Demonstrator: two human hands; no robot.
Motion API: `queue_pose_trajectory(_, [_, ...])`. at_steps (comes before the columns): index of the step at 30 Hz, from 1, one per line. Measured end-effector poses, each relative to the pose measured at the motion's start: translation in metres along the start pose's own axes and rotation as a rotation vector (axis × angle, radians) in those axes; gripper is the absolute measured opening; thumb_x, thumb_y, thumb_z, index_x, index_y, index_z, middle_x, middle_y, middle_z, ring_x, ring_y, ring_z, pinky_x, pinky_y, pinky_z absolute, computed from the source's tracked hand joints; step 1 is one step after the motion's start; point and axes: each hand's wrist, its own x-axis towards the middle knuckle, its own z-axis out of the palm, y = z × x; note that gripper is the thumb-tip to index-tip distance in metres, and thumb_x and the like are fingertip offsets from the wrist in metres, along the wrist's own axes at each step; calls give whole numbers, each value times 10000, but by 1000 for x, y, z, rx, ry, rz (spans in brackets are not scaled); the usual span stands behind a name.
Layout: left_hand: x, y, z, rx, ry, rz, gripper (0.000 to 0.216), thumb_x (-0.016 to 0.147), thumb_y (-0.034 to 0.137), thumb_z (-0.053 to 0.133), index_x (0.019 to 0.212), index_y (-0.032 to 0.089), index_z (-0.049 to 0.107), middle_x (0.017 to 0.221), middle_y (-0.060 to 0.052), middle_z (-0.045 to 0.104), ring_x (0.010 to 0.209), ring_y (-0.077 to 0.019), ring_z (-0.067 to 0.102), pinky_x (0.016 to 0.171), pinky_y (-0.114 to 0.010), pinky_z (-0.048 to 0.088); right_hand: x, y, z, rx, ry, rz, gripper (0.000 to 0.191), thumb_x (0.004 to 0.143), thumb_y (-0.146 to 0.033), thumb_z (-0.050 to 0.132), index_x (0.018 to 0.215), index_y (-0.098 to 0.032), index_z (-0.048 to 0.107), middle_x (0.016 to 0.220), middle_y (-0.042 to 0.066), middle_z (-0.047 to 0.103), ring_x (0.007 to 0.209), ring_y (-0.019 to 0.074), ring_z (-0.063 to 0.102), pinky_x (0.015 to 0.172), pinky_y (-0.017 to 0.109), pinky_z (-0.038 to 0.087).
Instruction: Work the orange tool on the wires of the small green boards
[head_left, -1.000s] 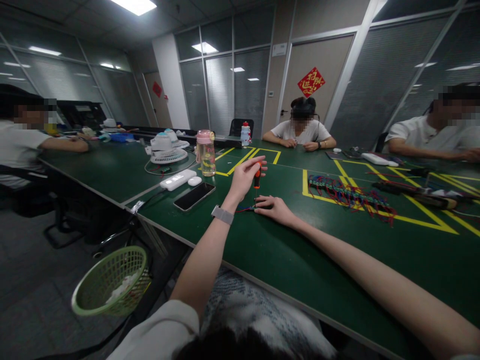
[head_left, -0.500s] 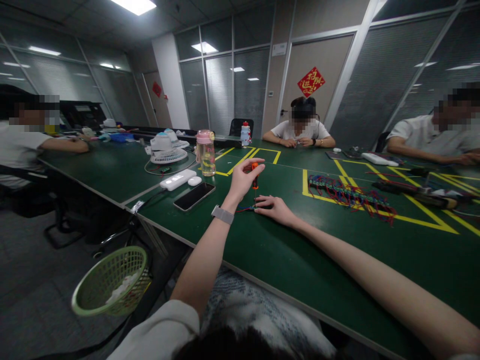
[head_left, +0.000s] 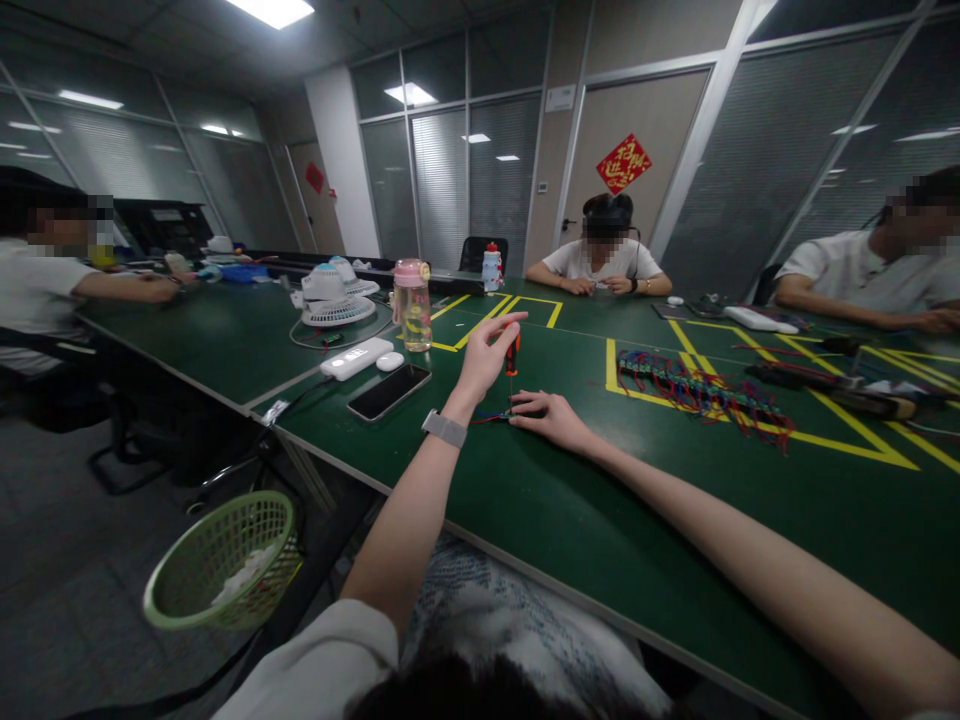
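Observation:
My left hand (head_left: 486,352), with a watch band at the wrist, pinches the handle of an orange and black screwdriver (head_left: 512,358). The screwdriver stands upright, its thin shaft pointing down at a small green circuit board (head_left: 505,415) on the table. Red and blue wires run from the board to the left. My right hand (head_left: 551,420) rests low on the table with its fingertips closed on the board's right end, partly hiding it. Whether the screwdriver's tip touches the board is too small to tell.
Left of my hands lie a phone (head_left: 389,391), a white power bank (head_left: 356,358) and a pink-lidded bottle (head_left: 412,305). Wired boards (head_left: 701,390) lie in a row to the right, within yellow tape. A green basket (head_left: 161,590) stands on the floor. Several people sit around the table.
The fingers of my left hand have shifted slightly on the screwdriver's handle, which shows a different face. My right hand stays in place on the board.

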Motion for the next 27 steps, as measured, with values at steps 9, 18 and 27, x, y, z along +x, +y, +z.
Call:
queue_pose_trajectory(9, [-1,3,1,39,-3,44,209,800,288,589,947,186,697,933,-42,669,815,-128,598,755,-248,474,0,0,0,-12,4,3,225,764,-368,640,936,-259,735,1164,67,648,1200,285,508,1093,521,230])
queue_pose_trajectory(18, [-1,1,1,-43,-35,10,268,769,283,626,1008,171,674,976,-71,673,813,-149,624,738,-278,495,1,1,0,-15,2,-4,221,768,-375,639,933,-264,734,1171,64,645,1195,278,513,1090,516,231])
queue_pose_trajectory(27, [-1,0,2,-163,-107,-71,329,855,245,497,1166,197,594,1107,-87,635,881,-146,629,771,-291,503,0,-1,0,-4,7,-5,213,763,-361,647,933,-267,734,1166,63,648,1192,280,515,1090,516,230])
